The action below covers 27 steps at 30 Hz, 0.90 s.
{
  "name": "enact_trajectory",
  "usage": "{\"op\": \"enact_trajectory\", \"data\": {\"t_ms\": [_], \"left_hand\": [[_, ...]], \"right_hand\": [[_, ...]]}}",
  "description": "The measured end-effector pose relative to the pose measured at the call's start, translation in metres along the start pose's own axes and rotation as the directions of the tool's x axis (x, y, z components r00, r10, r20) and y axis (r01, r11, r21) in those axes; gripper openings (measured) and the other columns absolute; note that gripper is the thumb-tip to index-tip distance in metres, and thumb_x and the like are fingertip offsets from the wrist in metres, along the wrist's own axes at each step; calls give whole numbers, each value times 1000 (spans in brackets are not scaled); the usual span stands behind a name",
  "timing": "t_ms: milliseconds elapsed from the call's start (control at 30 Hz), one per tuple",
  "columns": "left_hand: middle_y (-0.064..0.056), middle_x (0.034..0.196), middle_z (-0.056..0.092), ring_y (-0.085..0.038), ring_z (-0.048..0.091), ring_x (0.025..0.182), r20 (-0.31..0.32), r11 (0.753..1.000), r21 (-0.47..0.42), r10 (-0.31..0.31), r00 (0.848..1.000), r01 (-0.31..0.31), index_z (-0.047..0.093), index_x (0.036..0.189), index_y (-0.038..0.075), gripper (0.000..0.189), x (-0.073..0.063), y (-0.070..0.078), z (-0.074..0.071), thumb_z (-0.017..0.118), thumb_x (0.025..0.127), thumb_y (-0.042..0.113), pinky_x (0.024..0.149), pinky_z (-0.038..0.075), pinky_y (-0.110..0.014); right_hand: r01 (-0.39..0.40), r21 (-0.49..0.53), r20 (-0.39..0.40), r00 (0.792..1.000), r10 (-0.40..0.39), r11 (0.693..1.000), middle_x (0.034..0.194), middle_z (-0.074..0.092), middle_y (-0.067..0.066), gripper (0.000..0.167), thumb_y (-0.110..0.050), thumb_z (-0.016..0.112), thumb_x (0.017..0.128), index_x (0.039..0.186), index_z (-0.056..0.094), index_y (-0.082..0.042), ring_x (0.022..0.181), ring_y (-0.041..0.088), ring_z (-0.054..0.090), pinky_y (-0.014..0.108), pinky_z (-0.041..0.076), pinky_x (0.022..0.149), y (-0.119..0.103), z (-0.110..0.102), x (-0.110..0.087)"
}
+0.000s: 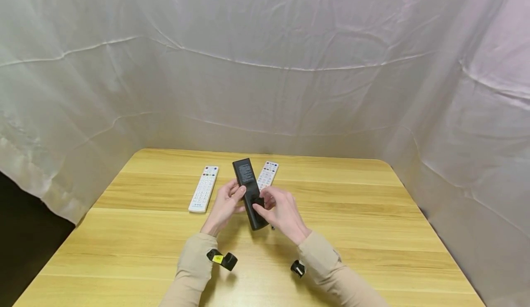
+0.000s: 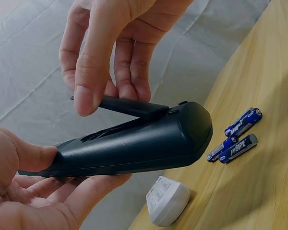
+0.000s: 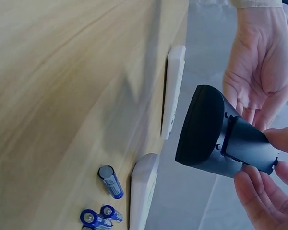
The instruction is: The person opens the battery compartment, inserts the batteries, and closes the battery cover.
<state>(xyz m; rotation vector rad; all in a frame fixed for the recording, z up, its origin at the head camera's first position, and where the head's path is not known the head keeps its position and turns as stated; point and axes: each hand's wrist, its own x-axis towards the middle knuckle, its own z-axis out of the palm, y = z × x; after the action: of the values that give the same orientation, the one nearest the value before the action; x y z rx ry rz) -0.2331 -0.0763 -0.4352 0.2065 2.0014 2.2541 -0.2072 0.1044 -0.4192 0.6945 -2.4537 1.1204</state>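
Observation:
My left hand grips a black remote control, thumb on top and fingers beneath. The remote's labelled back faces up, above the table. With thumb and fingers, my right hand pinches the black battery cover of the remote. In the left wrist view this cover slants up from the compartment, one end down near the remote's rounded end and the other raised. The right wrist view shows the cover from that end, with small tabs at its edge. Compartment insides are mostly hidden.
Several blue batteries lie on the wooden table, near a white remote partly behind the right hand. Another white remote lies to the left, buttons up. Grey sheeting hangs behind and on both sides.

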Motion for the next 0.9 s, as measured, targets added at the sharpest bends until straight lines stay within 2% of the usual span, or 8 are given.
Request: {"op": "enact_trajectory", "data": {"t_ms": [233,467,767,900], "left_hand": [[-34,144,51,-34,65,119,-14,1000,2,2,1000,-2,40,147,-7,42,-1,0,0,42,107,7,89,64,-45],[-34,144,51,-34,65,118,-25,1000,-4,-8,1000,8,40,147,-7,42,0,1,-1,41,107,6,90,63,-47],[-34,144,50,-31,66,116,-27,1000,-4,-6,1000,6,39,147,-7,42,-1,2,-2,41,107,6,91,62,-48],[-32,144,52,-27,68,111,-29,1000,-15,-12,1000,11,40,147,-6,42,0,2,-2,41,107,6,89,63,-47]], "right_hand": [[11,30,-51,999,-9,999,77,71,9,22,-6,83,79,91,65,-4,64,14,66,28,63,57,3,-1,-3],[-39,62,-82,996,44,997,78,71,9,21,-4,84,78,91,67,-5,65,16,67,32,63,59,9,-8,-8],[-104,11,-102,989,105,994,81,69,10,25,-3,83,78,97,67,-3,69,18,68,20,61,62,22,-23,-13],[-113,-36,-115,987,108,993,79,69,11,25,-4,83,78,97,67,-2,68,18,68,19,60,62,29,-30,-15]]}}
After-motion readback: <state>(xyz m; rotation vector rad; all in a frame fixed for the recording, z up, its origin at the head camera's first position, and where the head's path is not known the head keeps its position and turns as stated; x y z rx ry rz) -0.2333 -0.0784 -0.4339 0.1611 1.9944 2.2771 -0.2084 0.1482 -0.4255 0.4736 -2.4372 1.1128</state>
